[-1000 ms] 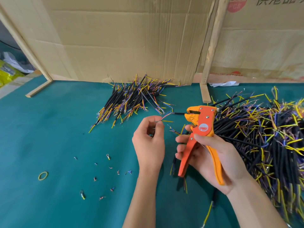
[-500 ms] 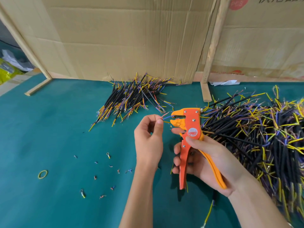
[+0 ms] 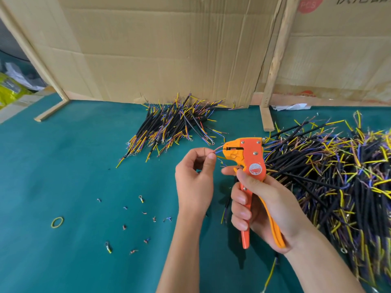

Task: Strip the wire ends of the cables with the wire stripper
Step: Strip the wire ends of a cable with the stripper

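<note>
1. Head view. Green felt-like table top (image 3: 63,166) runs to a wall of creased corrugated cardboard (image 3: 169,49) at the back, braced by bare wooden battens (image 3: 275,60). Widest bare stretch of table lies front left; the right side is crowded.
2. Left hand (image 3: 193,180): thumb and forefinger pinch thin coloured wire ends (image 3: 219,150) (pink, blue, yellow), the other fingers curled in. The pink end reaches into the nose of the wire stripper (image 3: 247,157).
3. Right hand (image 3: 266,204): fingers wrapped round the stripper's two handles, thumb lying on the tool body. Tool is orange and yellow plastic with rivets and a round red-white label.
4. Large tangled heap of black-jacketed cables (image 3: 338,176) with yellow, blue and purple leads fills the right, cut off by the frame edge. A smaller, tidier pile of cables (image 3: 175,125) lies against the cardboard, well apart from the hands.
5. Small cut-off scraps (image 3: 143,212), some with ring terminals, lie scattered front left; a yellow rubber band (image 3: 57,222) lies beyond them.
6. The held cable's black body is mostly hidden behind the hands. Whether the stripper's blades bite the wire: cannot tell.
</note>
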